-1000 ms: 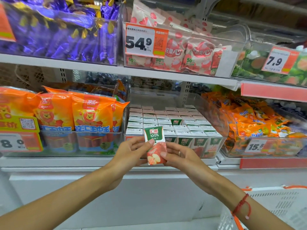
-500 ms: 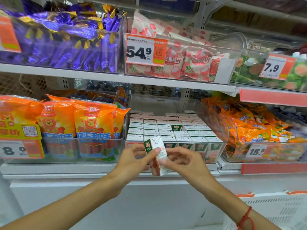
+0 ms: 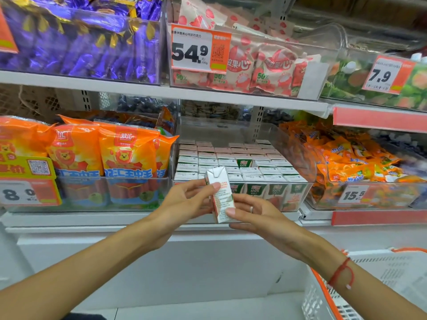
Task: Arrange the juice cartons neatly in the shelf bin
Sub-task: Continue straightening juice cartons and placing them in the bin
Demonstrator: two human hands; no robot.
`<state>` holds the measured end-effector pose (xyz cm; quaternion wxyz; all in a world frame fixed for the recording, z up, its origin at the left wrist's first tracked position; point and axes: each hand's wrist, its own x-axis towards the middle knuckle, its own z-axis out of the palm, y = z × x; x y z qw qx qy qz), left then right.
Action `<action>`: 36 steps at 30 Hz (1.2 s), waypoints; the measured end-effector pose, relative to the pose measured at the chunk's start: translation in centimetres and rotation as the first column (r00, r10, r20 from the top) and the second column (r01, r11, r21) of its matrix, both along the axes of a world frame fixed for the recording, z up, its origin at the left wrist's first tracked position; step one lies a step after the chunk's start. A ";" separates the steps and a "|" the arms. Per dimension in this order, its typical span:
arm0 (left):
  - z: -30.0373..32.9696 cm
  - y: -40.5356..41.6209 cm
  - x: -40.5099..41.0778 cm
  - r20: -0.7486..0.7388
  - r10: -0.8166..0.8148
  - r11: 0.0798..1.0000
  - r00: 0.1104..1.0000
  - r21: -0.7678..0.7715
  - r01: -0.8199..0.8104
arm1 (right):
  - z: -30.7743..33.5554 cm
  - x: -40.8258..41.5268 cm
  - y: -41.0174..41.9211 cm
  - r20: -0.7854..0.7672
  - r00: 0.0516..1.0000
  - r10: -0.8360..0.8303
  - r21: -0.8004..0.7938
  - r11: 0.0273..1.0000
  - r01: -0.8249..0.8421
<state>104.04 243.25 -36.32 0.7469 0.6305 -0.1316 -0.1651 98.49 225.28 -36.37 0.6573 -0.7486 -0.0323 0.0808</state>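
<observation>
Both hands pinch one boxy, seemingly cardboard juice carton.

Both bare forearms reach in from 7 and 5 o'clock, meeting near centre. The left hand pinches with thumb and fingers curled; the right hand, apparently ringed, pinches from 3 o'clock, wrist wearing a red string.
</observation>
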 end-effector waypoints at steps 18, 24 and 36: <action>-0.3 -0.6 -0.3 0.133 0.178 0.983 0.975 0.019 -0.182 | 0.1 0.2 2.5 0.416 0.851 -0.321 -0.302 0.834 0.462; 0.1 0.6 0.3 0.072 0.031 0.999 0.997 0.012 -0.032 | 1.0 0.5 0.4 0.078 0.984 -0.161 -0.075 0.983 0.167; -1.1 -0.1 -0.5 0.025 0.069 0.997 0.997 0.024 -0.070 | 1.0 0.2 0.4 0.302 0.898 -0.320 -0.151 0.914 0.377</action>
